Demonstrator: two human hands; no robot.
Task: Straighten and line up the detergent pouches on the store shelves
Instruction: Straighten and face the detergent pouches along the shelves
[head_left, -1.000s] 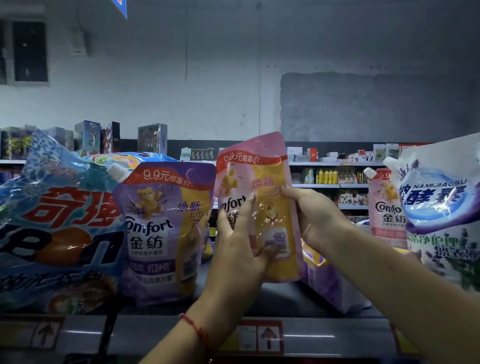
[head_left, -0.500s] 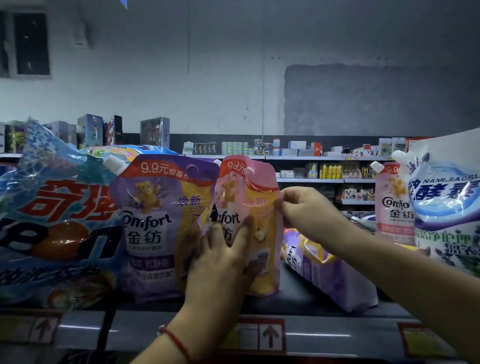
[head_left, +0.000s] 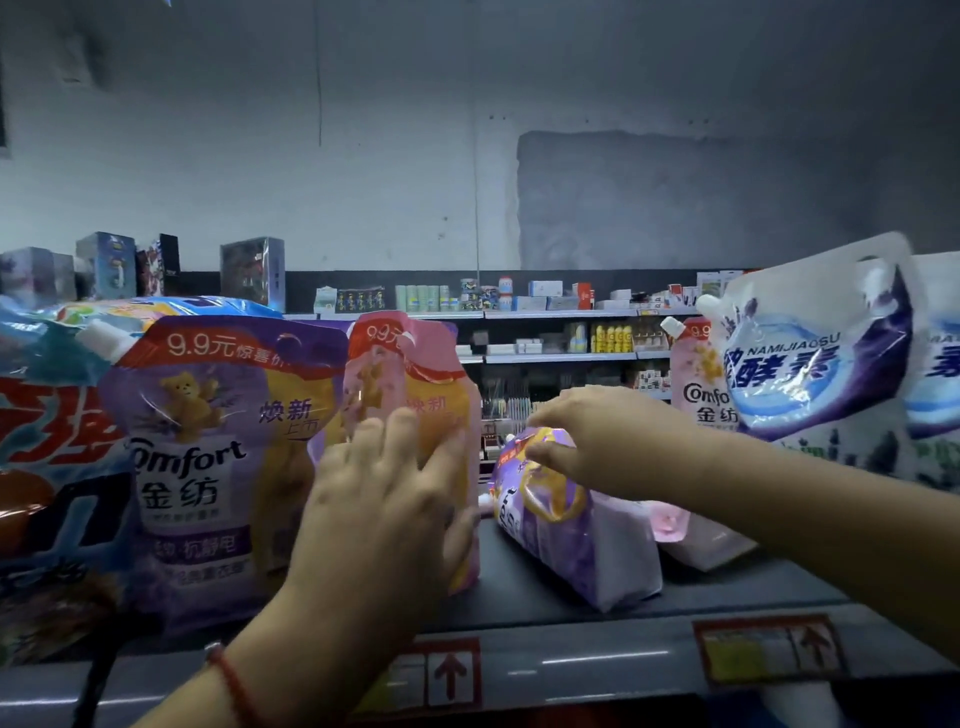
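Observation:
A pink and yellow Comfort pouch (head_left: 415, 374) stands upright on the shelf (head_left: 571, 597), close against an upright purple Comfort pouch (head_left: 208, 457) on its left. My left hand (head_left: 384, 499) lies flat on the pink pouch's front, fingers spread. To the right, a purple pouch (head_left: 576, 535) lies tipped over on the shelf. My right hand (head_left: 592, 431) pinches its top end. Behind it lies a pale pink pouch (head_left: 696, 535). Further right, another pink Comfort pouch (head_left: 701, 384) stands upright.
A large blue detergent bag (head_left: 52, 467) fills the far left. White and purple Namijiaosu pouches (head_left: 821, 374) stand at the right. The shelf's front rail (head_left: 597, 665) carries price labels. Shelves of small goods (head_left: 571, 332) run along the back wall.
The pink pouch has been set down upright beside the purple one. My right hand left it and moved right onto the tipped purple pouch. My left hand stays on the pink pouch.

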